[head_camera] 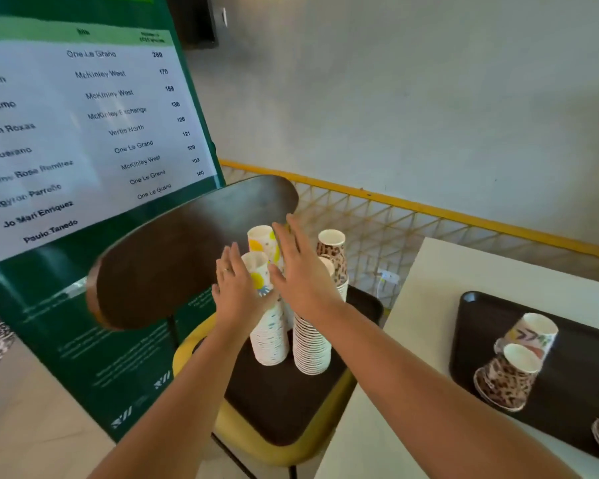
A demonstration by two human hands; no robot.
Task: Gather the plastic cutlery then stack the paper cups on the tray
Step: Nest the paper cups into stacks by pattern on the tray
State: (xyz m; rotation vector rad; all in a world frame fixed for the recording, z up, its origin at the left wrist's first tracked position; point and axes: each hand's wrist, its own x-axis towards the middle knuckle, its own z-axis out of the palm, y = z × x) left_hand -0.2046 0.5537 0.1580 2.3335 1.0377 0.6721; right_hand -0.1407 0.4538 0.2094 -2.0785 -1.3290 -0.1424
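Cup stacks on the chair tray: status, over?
Left hand and right hand both open, fingers straight, flanking the tall cup stacks. Stacks upright on the chair's tray. Two loose cups tipped on the table tray. No cutlery visible.

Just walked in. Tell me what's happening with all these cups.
A person is reaching both flat hands, left hand and right hand, around tall stacks of paper cups standing on a dark tray on a yellow chair. Two tipped-over short cup stacks lie on another black tray on the white table.
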